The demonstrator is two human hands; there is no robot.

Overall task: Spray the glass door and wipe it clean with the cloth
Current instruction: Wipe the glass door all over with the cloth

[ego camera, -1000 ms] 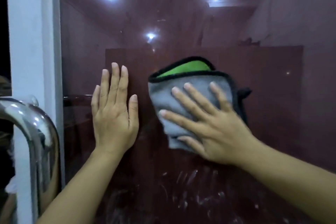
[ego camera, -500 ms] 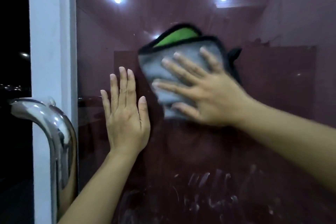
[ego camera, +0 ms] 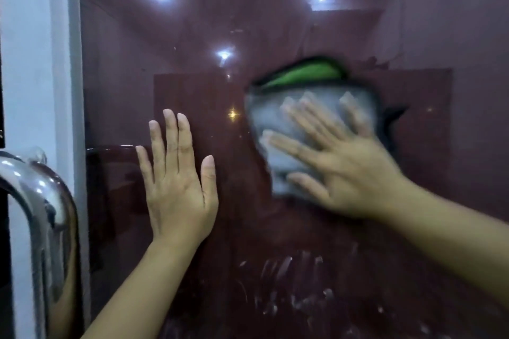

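The dark, reddish glass door fills the view and mirrors ceiling lights. My right hand presses a folded grey cloth with a black hem and a green inner side flat against the glass, fingers spread; hand and cloth are motion-blurred. My left hand lies flat on the glass to the left of the cloth, fingers straight and together. White smears streak the glass below both hands. No spray bottle is in view.
A white door frame runs down the left side. A curved chrome pull handle sticks out at the lower left, close to my left forearm.
My right hand has slid the cloth down and to the right from its higher spot half a second ago. My left hand has stayed flat on the glass.
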